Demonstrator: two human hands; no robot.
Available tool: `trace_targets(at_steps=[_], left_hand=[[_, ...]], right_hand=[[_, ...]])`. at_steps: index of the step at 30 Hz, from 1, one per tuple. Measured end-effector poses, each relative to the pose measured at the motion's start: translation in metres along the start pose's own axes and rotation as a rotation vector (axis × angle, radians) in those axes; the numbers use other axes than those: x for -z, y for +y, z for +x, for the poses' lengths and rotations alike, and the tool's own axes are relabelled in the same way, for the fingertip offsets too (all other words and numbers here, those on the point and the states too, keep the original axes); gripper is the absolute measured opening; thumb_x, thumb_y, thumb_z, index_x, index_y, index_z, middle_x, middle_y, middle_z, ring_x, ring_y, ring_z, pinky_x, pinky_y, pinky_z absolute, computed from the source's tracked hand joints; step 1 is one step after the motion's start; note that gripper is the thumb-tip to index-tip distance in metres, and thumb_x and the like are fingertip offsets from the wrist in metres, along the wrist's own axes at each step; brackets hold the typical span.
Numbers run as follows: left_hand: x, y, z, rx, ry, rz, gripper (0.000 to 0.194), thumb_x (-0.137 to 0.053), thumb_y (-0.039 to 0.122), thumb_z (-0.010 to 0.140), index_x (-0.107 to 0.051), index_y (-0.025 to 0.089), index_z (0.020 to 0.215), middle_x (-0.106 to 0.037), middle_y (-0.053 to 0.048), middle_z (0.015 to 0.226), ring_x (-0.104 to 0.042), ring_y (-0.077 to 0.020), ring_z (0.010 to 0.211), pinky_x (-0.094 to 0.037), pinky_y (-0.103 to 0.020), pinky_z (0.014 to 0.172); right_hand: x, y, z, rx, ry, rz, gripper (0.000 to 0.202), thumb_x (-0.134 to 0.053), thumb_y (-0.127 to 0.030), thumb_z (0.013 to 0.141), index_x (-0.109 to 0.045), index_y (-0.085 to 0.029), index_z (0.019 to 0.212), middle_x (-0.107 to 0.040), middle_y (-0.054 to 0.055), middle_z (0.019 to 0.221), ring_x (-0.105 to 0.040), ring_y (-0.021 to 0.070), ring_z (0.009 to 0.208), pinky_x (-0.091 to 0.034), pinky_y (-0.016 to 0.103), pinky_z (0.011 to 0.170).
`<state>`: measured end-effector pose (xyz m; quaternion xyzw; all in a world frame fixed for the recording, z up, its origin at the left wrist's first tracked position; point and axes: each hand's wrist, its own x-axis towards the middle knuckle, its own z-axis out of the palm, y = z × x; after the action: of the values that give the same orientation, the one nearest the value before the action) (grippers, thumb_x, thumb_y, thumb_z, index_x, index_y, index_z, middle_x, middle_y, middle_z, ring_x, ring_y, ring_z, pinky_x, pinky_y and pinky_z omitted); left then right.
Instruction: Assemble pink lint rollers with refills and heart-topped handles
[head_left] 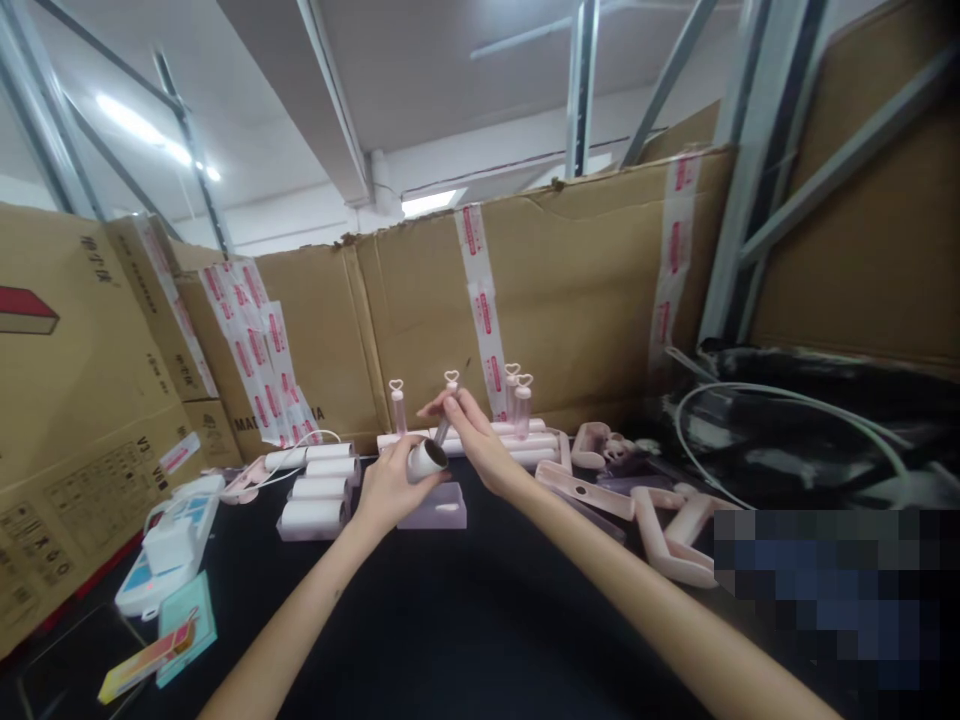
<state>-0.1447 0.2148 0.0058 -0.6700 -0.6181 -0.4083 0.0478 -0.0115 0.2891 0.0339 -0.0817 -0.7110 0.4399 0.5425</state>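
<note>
My left hand (388, 487) is closed around a white roll (421, 462), like a lint roller refill, its dark hollow end turned toward my right hand. My right hand (478, 442) pinches a slim pinkish stick with a heart-shaped ring (451, 380) on top. The stick's lower end is beside the roll's opening; whether it goes in, I cannot tell. Under the roll sits a pale purple tray (433, 517). Behind the hands, another heart-topped piece (397, 405) stands upright at left, with two more heart-topped pieces (523, 408) at right.
Several white rolls (313, 515) lie stacked at left. Pink plastic parts (585, 490) and a cable (679, 420) are at right. A power strip (176, 540) and a teal packet (187, 630) lie at far left. Taped cardboard (420, 330) walls the back of the black table (450, 640).
</note>
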Motion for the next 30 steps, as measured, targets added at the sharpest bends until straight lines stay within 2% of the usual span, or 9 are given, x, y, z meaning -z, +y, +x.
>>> trace_targets(at_steps=[3, 7, 11, 15, 18, 21, 23, 26, 30], left_hand=[[-0.011, 0.012, 0.012, 0.062, 0.086, -0.348, 0.041, -0.064, 0.041, 0.073, -0.049, 0.022, 0.106, -0.062, -0.004, 0.102, -0.059, -0.0204, 0.094, -0.045, -0.031, 0.081], [-0.029, 0.017, 0.025, 0.120, 0.221, -0.758, 0.039, -0.060, 0.039, 0.076, -0.047, 0.018, 0.106, -0.060, -0.007, 0.102, -0.058, -0.0169, 0.093, -0.044, -0.028, 0.083], [-0.026, 0.019, 0.030, 0.133, 0.327, -0.886, 0.041, -0.056, 0.042, 0.080, -0.044, 0.019, 0.111, -0.059, -0.009, 0.107, -0.057, -0.0172, 0.099, -0.044, -0.028, 0.086], [-0.001, 0.014, 0.031, -0.013, 0.405, -0.731, 0.045, -0.057, 0.043, 0.078, -0.043, 0.020, 0.113, -0.057, -0.008, 0.113, -0.055, -0.0178, 0.103, -0.041, -0.028, 0.090], [0.004, 0.004, 0.030, -0.068, 0.150, -0.452, 0.043, -0.058, 0.044, 0.077, -0.048, 0.021, 0.112, -0.059, -0.006, 0.111, -0.056, -0.0189, 0.103, -0.040, -0.029, 0.091], [-0.014, -0.007, 0.021, -0.102, -0.309, -0.078, 0.048, -0.057, 0.051, 0.075, -0.054, 0.023, 0.113, -0.060, -0.008, 0.111, -0.056, -0.0256, 0.103, -0.040, -0.036, 0.091], [-0.032, -0.010, 0.011, -0.122, -0.495, 0.154, 0.064, -0.060, 0.058, 0.069, -0.052, 0.021, 0.120, -0.057, -0.013, 0.114, -0.055, -0.0321, 0.104, -0.039, -0.042, 0.091], [-0.044, -0.005, -0.010, -0.155, -0.561, 0.358, 0.075, -0.062, 0.054, 0.070, -0.040, 0.016, 0.132, -0.054, -0.018, 0.117, -0.053, -0.0355, 0.105, -0.038, -0.047, 0.090], [-0.015, -0.002, -0.052, -0.220, -0.597, 0.339, 0.061, -0.058, 0.032, 0.079, -0.035, 0.024, 0.135, -0.055, -0.010, 0.120, -0.052, -0.0269, 0.110, -0.036, -0.041, 0.097]], right_hand=[[0.002, -0.001, -0.001, -0.034, -0.067, -0.078, 0.032, -0.042, -0.046, 0.089, -0.057, -0.023, 0.105, -0.056, 0.004, 0.121, -0.046, 0.0170, 0.118, -0.030, 0.032, 0.103], [0.013, 0.027, -0.021, -0.174, -0.140, -0.056, 0.058, -0.051, -0.054, 0.080, -0.043, -0.022, 0.129, -0.046, 0.008, 0.135, -0.043, 0.0203, 0.123, -0.034, 0.036, 0.102], [0.014, 0.057, -0.035, -0.292, -0.317, -0.016, 0.058, -0.070, -0.047, 0.065, -0.057, -0.016, 0.111, -0.067, 0.008, 0.097, -0.062, 0.0242, 0.092, -0.049, 0.040, 0.081], [0.020, 0.061, -0.026, -0.260, -0.108, 0.014, 0.034, -0.058, -0.046, 0.077, -0.061, -0.016, 0.093, -0.064, 0.003, 0.069, -0.062, 0.0190, 0.072, -0.049, 0.035, 0.075], [0.041, 0.045, -0.013, -0.186, 0.167, 0.051, 0.034, -0.047, -0.046, 0.083, -0.053, -0.021, 0.106, -0.055, -0.002, 0.066, -0.058, 0.0150, 0.069, -0.049, 0.030, 0.070], [0.065, 0.026, -0.006, -0.141, 0.336, 0.086, 0.035, -0.047, -0.045, 0.083, -0.049, -0.023, 0.110, -0.045, -0.005, 0.060, -0.051, 0.0119, 0.056, -0.046, 0.024, 0.056], [0.076, 0.017, -0.008, -0.126, 0.368, 0.106, 0.033, -0.051, -0.043, 0.081, -0.053, -0.022, 0.107, -0.042, -0.006, 0.058, -0.047, 0.0103, 0.051, -0.043, 0.023, 0.051], [0.083, 0.013, -0.016, -0.162, 0.317, 0.135, 0.034, -0.054, -0.042, 0.079, -0.056, -0.020, 0.105, -0.040, -0.007, 0.055, -0.043, 0.0094, 0.048, -0.041, 0.023, 0.048], [0.082, 0.011, -0.022, -0.251, 0.254, 0.179, 0.037, -0.057, -0.039, 0.075, -0.058, -0.016, 0.103, -0.039, -0.007, 0.051, -0.041, 0.0089, 0.045, -0.039, 0.023, 0.046]])
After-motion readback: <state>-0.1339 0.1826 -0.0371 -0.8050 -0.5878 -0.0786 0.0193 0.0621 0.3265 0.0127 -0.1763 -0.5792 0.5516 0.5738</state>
